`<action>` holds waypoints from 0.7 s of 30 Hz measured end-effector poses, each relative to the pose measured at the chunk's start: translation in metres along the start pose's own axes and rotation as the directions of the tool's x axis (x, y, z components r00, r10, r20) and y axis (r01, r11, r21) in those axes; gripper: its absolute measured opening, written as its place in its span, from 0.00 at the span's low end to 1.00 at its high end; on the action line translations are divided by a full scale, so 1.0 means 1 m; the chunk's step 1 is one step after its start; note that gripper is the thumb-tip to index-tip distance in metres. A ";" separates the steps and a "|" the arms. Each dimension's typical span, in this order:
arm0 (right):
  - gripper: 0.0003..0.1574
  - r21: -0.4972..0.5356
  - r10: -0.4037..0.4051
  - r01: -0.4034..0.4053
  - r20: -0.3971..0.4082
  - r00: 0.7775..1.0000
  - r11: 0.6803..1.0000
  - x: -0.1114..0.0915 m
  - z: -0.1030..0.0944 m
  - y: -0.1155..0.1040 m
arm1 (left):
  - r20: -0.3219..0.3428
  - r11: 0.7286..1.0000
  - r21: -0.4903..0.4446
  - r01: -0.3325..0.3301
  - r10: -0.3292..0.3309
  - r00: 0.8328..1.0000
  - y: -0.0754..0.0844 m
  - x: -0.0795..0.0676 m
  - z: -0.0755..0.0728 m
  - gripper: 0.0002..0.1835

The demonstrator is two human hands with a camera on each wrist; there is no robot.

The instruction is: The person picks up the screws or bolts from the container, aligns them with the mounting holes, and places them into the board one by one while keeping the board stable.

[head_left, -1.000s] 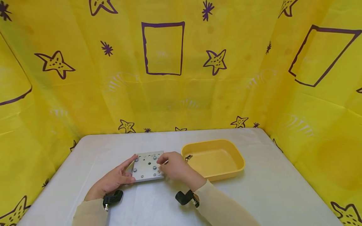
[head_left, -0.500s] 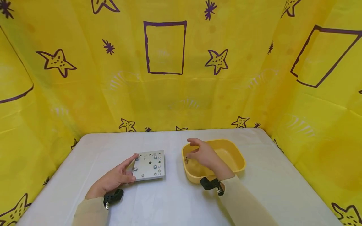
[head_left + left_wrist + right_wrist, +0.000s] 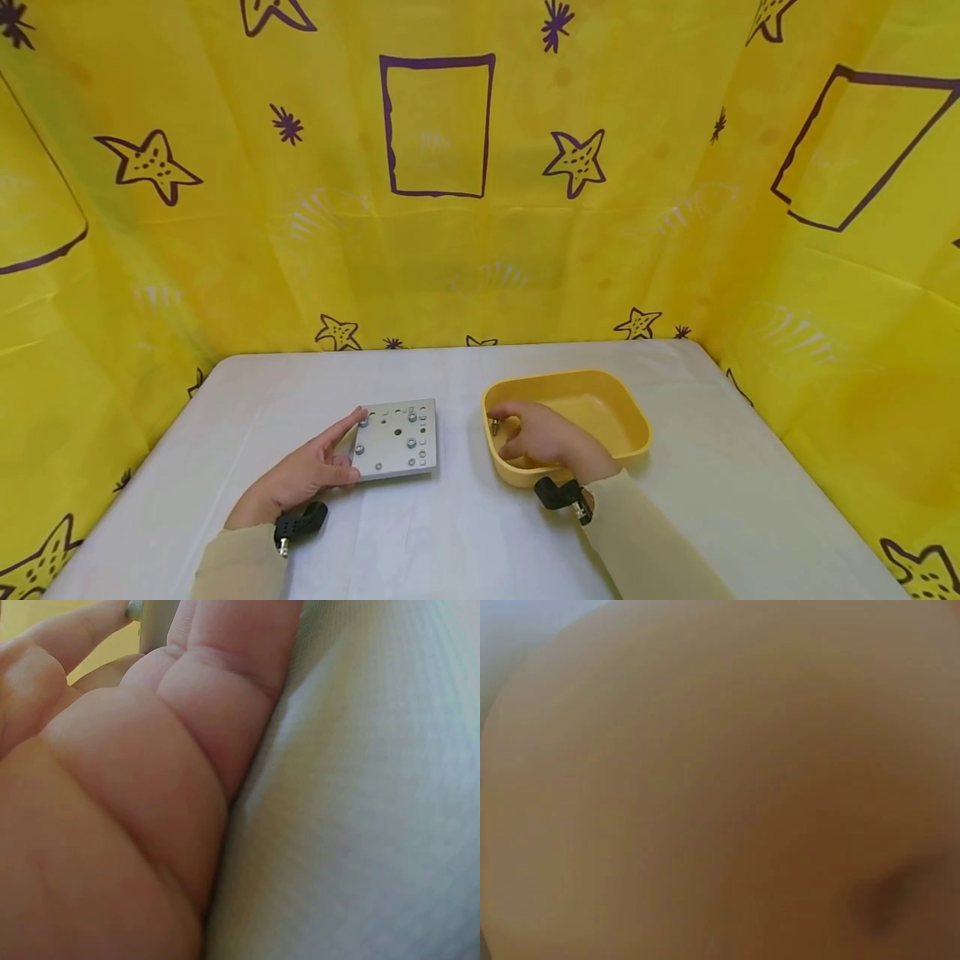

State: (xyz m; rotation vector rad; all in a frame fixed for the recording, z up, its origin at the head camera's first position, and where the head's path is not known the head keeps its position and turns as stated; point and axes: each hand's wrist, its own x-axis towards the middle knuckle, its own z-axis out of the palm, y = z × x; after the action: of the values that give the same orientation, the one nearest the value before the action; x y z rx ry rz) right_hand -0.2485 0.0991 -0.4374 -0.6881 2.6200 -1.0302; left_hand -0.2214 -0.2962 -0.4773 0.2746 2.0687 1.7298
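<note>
A flat grey metal plate (image 3: 384, 454) with holes and several bolts in its face lies on the table. My left hand (image 3: 300, 479) holds it by its left edge, index finger at the upper corner and thumb at the lower one. In the left wrist view the side of the left hand (image 3: 142, 772) rests along the white cloth. My right hand (image 3: 547, 433) reaches down into the yellow tray (image 3: 637, 417), thumb and index finger apart. A small brass-coloured screw (image 3: 495, 427) shows just below the index fingertip. The right wrist view is filled with blurred skin.
A white cloth (image 3: 420, 542) covers the table. Behind and on both sides hangs a yellow curtain (image 3: 480, 275) with star drawings. Each wrist carries a black camera mount (image 3: 557, 493).
My right hand has left the plate's right side, moved right to the tray, and lowered into it, index finger coming down towards the screw. The left hand stays at the plate.
</note>
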 end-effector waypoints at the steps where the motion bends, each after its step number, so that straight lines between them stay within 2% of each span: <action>1: 0.34 -0.001 -0.002 0.002 -0.001 1.000 1.000 0.001 0.001 0.001 | 0.002 1.000 0.000 -0.002 0.002 1.000 0.000 0.000 0.000 0.56; 11: 0.23 -0.110 -0.038 0.038 0.001 0.999 0.993 0.005 0.006 0.006 | -0.003 1.000 0.011 0.004 -0.004 1.000 0.003 -0.001 0.001 0.56; 19: 0.27 -0.183 -0.045 0.043 -0.004 0.999 0.982 0.006 0.010 0.008 | -0.012 1.000 0.025 0.012 -0.012 1.000 0.004 -0.001 0.002 0.56; 21: 0.25 -0.215 -0.059 0.058 0.002 0.998 0.975 0.007 0.011 0.008 | -0.014 0.999 0.036 0.011 -0.010 1.000 0.004 -0.002 0.002 0.56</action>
State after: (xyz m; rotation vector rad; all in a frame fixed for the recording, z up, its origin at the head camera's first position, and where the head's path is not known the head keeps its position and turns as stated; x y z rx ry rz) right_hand -0.2527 0.0947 -0.4512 -0.8151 2.7566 -0.7694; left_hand -0.2198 -0.2947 -0.4733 0.2630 2.1096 1.6937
